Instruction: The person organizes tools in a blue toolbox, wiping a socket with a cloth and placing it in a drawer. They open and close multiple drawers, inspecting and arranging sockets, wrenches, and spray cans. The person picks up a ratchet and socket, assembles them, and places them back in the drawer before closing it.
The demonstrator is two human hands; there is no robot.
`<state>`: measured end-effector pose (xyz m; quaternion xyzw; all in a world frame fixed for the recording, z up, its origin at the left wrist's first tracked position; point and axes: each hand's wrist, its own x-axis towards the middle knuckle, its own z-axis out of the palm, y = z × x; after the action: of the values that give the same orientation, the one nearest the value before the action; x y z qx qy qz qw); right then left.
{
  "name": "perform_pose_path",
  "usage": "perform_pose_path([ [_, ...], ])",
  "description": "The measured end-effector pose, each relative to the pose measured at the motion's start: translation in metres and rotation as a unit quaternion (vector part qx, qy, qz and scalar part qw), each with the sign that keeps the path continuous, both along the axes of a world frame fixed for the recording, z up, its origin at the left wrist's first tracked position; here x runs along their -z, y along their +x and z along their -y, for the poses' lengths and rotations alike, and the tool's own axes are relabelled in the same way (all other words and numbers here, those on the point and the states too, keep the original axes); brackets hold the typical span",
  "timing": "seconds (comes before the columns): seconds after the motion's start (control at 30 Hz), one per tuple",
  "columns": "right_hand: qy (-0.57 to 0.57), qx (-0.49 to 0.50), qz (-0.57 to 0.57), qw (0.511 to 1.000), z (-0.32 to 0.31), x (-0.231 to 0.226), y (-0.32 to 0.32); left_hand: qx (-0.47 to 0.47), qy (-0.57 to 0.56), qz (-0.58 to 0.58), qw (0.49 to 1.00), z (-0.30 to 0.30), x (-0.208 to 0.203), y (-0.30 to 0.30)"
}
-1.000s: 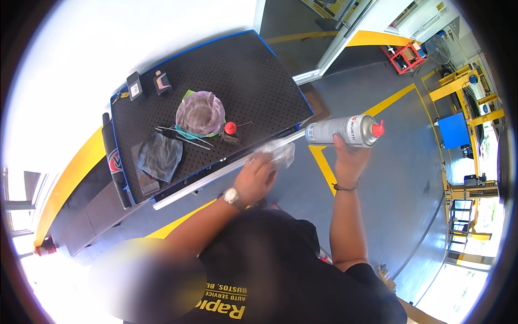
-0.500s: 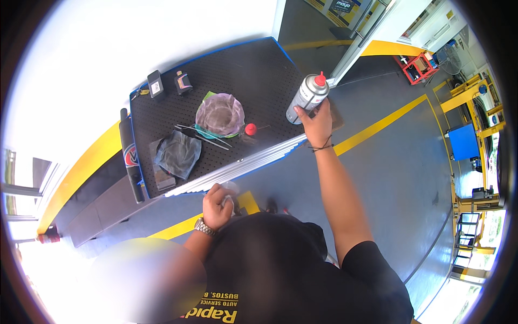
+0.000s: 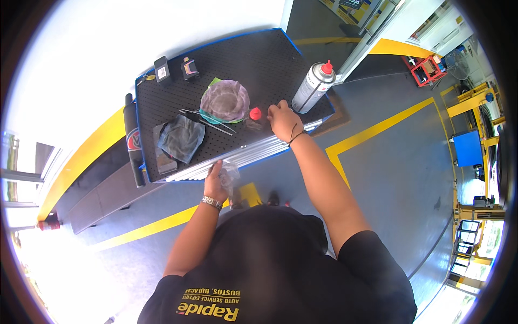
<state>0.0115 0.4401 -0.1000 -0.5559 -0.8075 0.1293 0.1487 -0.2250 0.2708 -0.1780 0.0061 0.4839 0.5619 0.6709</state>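
Note:
My left hand (image 3: 215, 183) is closed on a crumpled clear plastic bag (image 3: 230, 176) in front of the cart's near edge. My right hand (image 3: 285, 122) is over the cart top, its fingers bent together beside a round red cap (image 3: 255, 113); whatever they pinch is too small or hidden to make out. Just right of that hand an aerosol can (image 3: 313, 89), silver and white with a red nozzle, stands upright. Left of the red cap sits a round, stained, pinkish cloth-like cover (image 3: 225, 101) over a green and teal piece. Thin metal rods (image 3: 216, 124) lie before it.
The black perforated cart top (image 3: 248, 54) has a blue rim. A dark grey cloth (image 3: 182, 139) lies at its near left; a small black box (image 3: 162, 69) and a small dark bottle (image 3: 189, 68) are at the back left. A glass door (image 3: 372, 32) stands beyond the right end.
My right hand has let go of the aerosol can, leaving it standing on the cart, and moved left toward the red cap. My left hand has moved up slightly, with the clear bag showing more.

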Motion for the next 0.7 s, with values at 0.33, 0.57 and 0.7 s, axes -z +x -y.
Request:
perform_pose_path([
  [0.33, -0.031, 0.085, -0.344, 0.935, 0.101, 0.013, 0.063, -0.091, -0.060, 0.001, 0.994, 0.004, 0.013, -0.011],
  [0.57, -0.261, 0.077, -0.518, 0.811, 0.168, 0.026, 0.142, -0.092, -0.045, -0.051, 0.993, 0.073, 0.015, 0.016],
  [0.7, -0.183, 0.024, -0.489, 0.853, 0.154, 0.016, 0.142, 0.014, -0.102, -0.045, 0.994, 0.124, 0.007, 0.011],
])
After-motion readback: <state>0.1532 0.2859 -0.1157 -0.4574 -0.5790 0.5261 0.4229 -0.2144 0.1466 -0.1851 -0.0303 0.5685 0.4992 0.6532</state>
